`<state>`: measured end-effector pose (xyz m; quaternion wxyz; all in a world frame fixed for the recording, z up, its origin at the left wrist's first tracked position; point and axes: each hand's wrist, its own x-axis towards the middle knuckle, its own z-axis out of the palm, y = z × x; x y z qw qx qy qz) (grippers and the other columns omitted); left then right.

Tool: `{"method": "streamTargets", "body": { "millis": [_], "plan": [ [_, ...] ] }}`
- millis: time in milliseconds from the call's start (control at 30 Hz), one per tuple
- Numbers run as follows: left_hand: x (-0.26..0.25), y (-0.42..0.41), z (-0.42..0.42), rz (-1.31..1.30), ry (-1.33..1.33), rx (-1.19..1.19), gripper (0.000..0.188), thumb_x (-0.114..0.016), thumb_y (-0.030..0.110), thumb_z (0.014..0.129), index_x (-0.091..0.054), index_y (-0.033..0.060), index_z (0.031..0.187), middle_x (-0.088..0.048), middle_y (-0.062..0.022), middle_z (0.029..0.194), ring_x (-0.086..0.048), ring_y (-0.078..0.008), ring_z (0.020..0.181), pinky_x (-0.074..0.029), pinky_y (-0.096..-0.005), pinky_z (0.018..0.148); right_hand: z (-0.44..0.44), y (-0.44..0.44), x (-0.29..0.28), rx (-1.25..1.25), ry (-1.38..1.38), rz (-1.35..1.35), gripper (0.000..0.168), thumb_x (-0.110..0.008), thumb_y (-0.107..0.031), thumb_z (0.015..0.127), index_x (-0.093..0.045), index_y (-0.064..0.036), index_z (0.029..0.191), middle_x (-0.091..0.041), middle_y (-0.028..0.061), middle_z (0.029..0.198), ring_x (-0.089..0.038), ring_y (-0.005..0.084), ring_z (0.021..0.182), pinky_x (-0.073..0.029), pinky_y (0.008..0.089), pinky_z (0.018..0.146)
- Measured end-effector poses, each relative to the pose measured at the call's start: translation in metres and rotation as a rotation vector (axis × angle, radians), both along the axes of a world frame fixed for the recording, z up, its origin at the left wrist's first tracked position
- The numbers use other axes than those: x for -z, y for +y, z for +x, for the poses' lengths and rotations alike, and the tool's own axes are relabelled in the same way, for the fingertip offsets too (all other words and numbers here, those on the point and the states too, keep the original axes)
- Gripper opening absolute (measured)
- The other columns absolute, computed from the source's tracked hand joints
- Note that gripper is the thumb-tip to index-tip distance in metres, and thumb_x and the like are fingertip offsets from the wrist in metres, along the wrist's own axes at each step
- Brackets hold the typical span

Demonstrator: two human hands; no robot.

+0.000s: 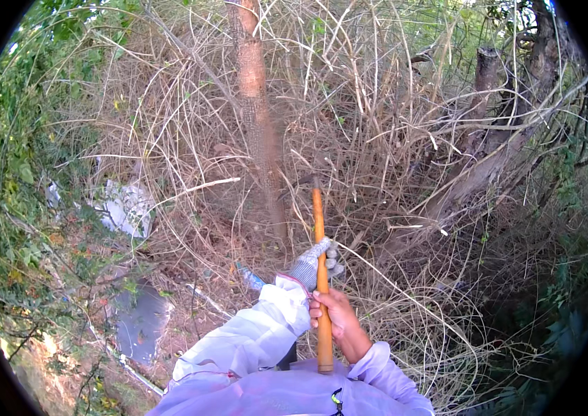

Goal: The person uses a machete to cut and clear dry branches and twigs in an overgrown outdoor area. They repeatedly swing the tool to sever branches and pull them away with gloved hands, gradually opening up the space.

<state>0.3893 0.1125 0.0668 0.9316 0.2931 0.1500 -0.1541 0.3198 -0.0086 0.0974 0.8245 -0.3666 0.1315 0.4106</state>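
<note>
A sickle with a long wooden handle point(324, 338) stands nearly upright in front of my body. Its dark curved blade point(301, 181) points left at the top, close to the tree trunk, and blurs into the dry stems. My left hand point(331, 260), in a grey knit glove, is wrapped around the middle of the handle. Below it, my bare right hand point(339, 311) grips the lower part, thumb across the front. The handle's butt end lies against my light purple garment point(283, 392). A pale vine point(392, 283) arcs right from beside the gloved fingers.
A slim tree trunk point(252, 88) rises straight ahead among tangled dry vines point(356, 99). At right, a thick leaning trunk point(475, 179) stands near a cut stump point(486, 67). White sheet litter point(127, 208) and a grey flat patch point(140, 322) lie left, beside leafy branches point(8, 156).
</note>
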Motion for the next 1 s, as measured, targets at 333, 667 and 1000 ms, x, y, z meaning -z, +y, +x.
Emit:
{"method": "streamTargets", "body": {
  "millis": [333,667,1000],
  "plan": [
    [0.025,-0.080,-0.068,-0.357,-0.122,0.125,0.023,-0.054,0.020,0.090,-0.041,0.0167,0.072,-0.039,0.0068,0.056,-0.039,-0.0065,0.043,-0.035,-0.0239,0.040,-0.079,-0.091,-0.023,-0.134,-0.237,-0.374,0.009,-0.054,-0.009,0.087,-0.046,-0.003,0.089,-0.048,0.0034,0.064,-0.045,0.0101,0.046,-0.041,0.0269,0.038],
    [-0.044,-0.252,-0.074,-0.054,-0.133,0.211,0.020,-0.061,0.026,0.087,-0.047,0.0118,0.083,-0.052,0.0001,0.063,-0.053,-0.0137,0.052,-0.046,-0.0275,0.047,-0.104,-0.238,-0.062,0.173,-0.359,-0.490,0.011,-0.053,-0.003,0.084,-0.045,-0.001,0.090,-0.047,0.0041,0.061,-0.046,0.0100,0.043,-0.039,0.0255,0.033],
    [0.003,-0.048,-0.086,1.517,-0.439,-0.050,0.065,-0.071,0.030,0.075,-0.042,0.0052,0.128,-0.051,-0.0145,0.125,-0.049,-0.0289,0.116,-0.042,-0.0369,0.096,-0.216,-0.297,0.055,-0.019,-0.821,-1.548,0.017,-0.064,-0.002,0.073,-0.047,-0.001,0.071,-0.045,0.0010,0.053,-0.042,0.0094,0.044,-0.033,0.0275,0.039]
  ]
}}
